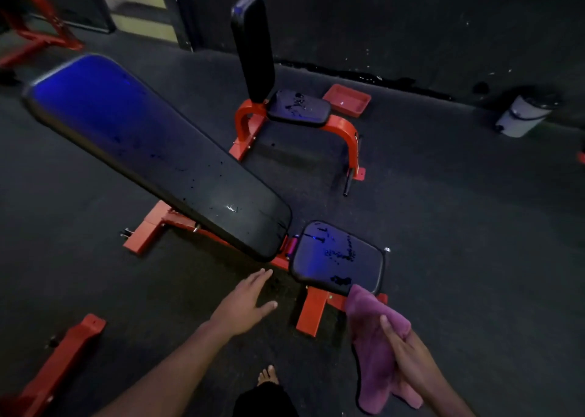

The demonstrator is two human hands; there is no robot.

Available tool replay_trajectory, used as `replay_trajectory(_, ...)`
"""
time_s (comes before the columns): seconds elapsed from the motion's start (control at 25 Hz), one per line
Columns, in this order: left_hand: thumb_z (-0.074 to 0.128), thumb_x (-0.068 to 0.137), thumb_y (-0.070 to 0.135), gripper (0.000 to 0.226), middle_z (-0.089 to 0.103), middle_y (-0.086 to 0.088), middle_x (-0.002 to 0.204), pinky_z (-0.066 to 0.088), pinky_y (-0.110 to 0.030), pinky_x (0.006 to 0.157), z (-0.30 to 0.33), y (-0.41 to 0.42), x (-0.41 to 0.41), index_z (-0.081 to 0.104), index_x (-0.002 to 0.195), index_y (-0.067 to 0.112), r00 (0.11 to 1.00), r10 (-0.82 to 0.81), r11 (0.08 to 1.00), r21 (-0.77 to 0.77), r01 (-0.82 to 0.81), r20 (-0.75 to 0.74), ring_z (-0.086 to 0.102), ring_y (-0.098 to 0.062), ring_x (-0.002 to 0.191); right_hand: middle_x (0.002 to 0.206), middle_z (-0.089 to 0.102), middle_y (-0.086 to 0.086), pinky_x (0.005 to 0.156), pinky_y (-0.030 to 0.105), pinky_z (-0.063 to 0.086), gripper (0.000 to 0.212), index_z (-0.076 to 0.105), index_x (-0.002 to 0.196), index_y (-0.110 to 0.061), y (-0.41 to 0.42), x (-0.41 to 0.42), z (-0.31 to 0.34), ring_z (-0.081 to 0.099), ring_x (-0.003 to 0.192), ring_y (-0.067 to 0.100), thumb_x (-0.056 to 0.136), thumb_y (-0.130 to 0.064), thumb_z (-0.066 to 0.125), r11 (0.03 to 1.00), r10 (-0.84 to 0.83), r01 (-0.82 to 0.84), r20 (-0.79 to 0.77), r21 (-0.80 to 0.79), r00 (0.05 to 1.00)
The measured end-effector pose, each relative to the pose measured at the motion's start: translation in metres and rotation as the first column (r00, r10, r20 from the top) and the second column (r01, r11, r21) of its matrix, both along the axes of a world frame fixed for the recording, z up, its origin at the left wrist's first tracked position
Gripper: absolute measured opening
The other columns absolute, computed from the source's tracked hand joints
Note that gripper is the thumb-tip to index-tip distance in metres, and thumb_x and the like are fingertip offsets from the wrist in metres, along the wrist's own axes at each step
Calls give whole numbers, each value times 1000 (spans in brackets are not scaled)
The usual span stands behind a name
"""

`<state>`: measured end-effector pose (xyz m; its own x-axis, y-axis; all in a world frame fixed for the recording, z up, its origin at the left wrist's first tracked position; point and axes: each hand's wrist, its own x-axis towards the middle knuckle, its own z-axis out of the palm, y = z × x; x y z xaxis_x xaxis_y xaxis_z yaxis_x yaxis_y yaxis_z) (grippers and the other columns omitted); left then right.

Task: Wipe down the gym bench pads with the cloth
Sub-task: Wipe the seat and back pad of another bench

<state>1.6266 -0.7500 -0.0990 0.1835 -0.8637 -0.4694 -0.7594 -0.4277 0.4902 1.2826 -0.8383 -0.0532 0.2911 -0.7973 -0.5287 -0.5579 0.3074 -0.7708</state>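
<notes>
Here, pink cloth [376, 350] draped over right hand [408, 356], fingers mostly straight beneath and beside the fabric, thumb laid across the top; hard to tell how firmly pinched. Top corner of cloth at, perhaps just touching, near edge of seat pad [338, 255]. Rest hanging loose toward floor.

Seat pad small, dark, beaded with droplets, blue light reflected across it. Just beyond, across a narrow hinge gap, long back pad [152, 150], tilted up and away to the left, scattered drops on its lower half, strong blue sheen at the far end. Both mounted on red frame [311, 313].

Left hand [245, 304] held out flat, fingers spread and straight, nothing in it, hovering near the junction of the two pads, not touching either.

Farther off: second bench [297, 107] with upright backrest and wet seat, red tray [347, 99] on floor beside it, white bucket [524, 115] well apart at right. Bare foot at bottom edge.

Judged step: start of wiping, seat pad first, both pads apparently wet and unwiped. Next move likely needing cloth flattened onto seat pad and drawn across in full passes, then along the back pad. Free hand possibly useful for steadying the frame.
</notes>
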Motion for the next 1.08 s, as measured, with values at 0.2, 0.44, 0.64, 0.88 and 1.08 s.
replay_trajectory(0.2,47,106,50,81,-7,-4,175,-8,-55,127,-11,-80,72,-1,166,27,806,-400,916,164,366,436,-10,-22,161,120,69,-17,95,22,49,47,65,127,-29,-45,34,-22,64,116,3,97,-60,47,991,42,-54,-100,-123,994)
replay_trajectory(0.44,40,105,60,89,-23,-8,171,-10,-63,126,-79,-191,145,-20,162,27,564,-598,791,302,532,569,-20,-27,159,120,56,-1,95,42,49,61,58,129,-29,-174,85,-101,56,109,15,97,-72,29,930,-8,-78,-233,-360,973)
replay_trajectory(0.64,29,88,90,107,-19,-9,173,-10,-69,123,-152,-255,219,-6,167,26,453,-613,765,341,546,648,-15,-29,160,116,42,-2,85,49,53,47,44,143,-31,-252,143,-187,60,103,36,103,-54,42,868,122,-280,-370,-410,921)
replay_trajectory(0.88,24,94,83,94,0,-11,175,1,-69,125,-190,-247,243,16,167,24,414,-526,753,181,632,743,1,-30,162,115,41,8,74,51,55,65,56,140,-20,-265,158,-300,61,91,43,97,-66,39,813,258,-495,-571,-307,779)
replay_trajectory(1.08,22,95,81,93,-1,-15,175,1,-70,124,-193,-249,243,18,167,22,385,-538,735,194,650,750,1,-33,162,162,32,16,101,63,40,71,49,139,-31,-265,165,-330,39,138,45,76,-61,63,649,303,-703,-749,-291,590)
